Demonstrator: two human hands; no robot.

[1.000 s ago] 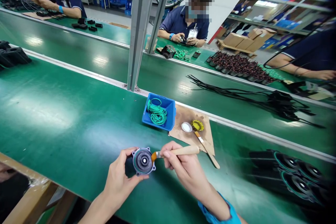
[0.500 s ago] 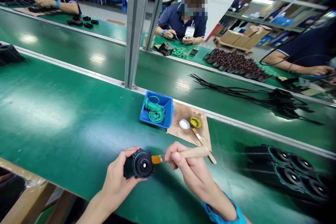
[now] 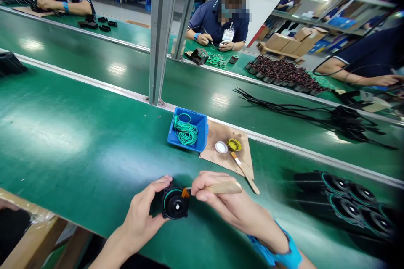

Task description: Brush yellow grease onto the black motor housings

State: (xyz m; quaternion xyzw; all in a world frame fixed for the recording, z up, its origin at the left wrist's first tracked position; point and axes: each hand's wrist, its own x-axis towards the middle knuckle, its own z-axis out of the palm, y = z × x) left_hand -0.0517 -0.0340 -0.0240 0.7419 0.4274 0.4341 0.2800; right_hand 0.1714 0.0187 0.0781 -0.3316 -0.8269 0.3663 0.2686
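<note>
My left hand (image 3: 143, 206) is closed around the side of a black round housing (image 3: 175, 209) that has corner lugs, a green ring in its top face and a pale pin at its centre. Between the fingers of my right hand (image 3: 217, 195) is the wooden handle of a paintbrush (image 3: 185, 193). Its orange bristles touch the upper right of the housing's rim, by the green ring, and look bent. Past the hands stands a blue bin (image 3: 173, 139) with many green rubber rings (image 3: 187, 133) inside.
A stained cardboard sheet (image 3: 214, 162) carries a white round lid (image 3: 221, 147), a yellow-rimmed pot (image 3: 234, 145) and a second brush (image 3: 244, 172). Several black housings (image 3: 347, 204) lie at right. A metal post (image 3: 156, 46) rises behind the bin. Co-workers sit across the bench, one at centre (image 3: 217, 25).
The brush has moved from the housing's right side to its upper right, and its bristles now bend. The housing has shifted slightly right and down, my left hand still around it.
</note>
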